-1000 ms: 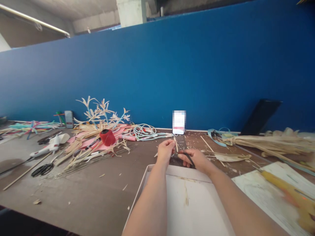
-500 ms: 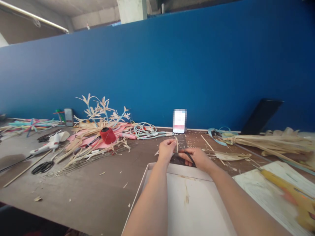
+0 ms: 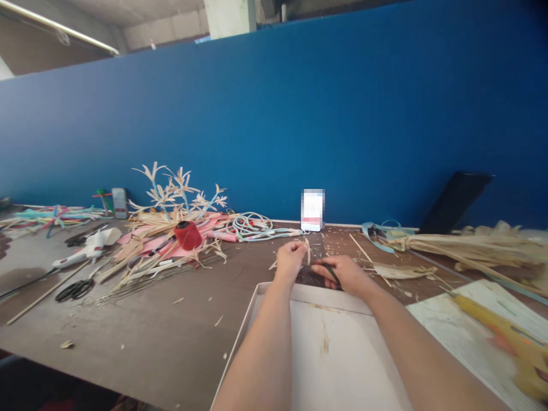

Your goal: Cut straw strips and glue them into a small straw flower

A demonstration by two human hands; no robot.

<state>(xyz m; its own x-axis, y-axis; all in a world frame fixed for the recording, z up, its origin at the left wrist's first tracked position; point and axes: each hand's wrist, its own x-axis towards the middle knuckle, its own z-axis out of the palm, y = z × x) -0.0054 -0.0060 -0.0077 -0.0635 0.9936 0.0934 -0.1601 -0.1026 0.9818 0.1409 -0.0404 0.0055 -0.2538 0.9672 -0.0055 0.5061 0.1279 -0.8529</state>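
Observation:
My left hand [image 3: 291, 261] is closed, pinching a small pale strip of dried husk [image 3: 307, 251] between thumb and fingertips. Just to its right, my right hand [image 3: 338, 270] is wrapped round black-handled scissors [image 3: 331, 273]; their blades are too small and dark to make out. Both hands are over the far edge of a white box lid or tray [image 3: 338, 354], with the forearms reaching across it. Small pale scraps litter the table around my fingers.
A lit phone [image 3: 312, 211] leans on the blue partition [image 3: 278, 125]. Left are husk flowers [image 3: 180, 185], a red thread spool [image 3: 187, 235], a white glue gun [image 3: 89, 249] and other scissors [image 3: 75, 289]. Right lie a husk bundle [image 3: 445, 250] and a yellow glue gun [image 3: 492, 325].
My right hand with the scissors has shifted very slightly to the right, away from the strip. My left hand keeps its pinch in nearly the same place.

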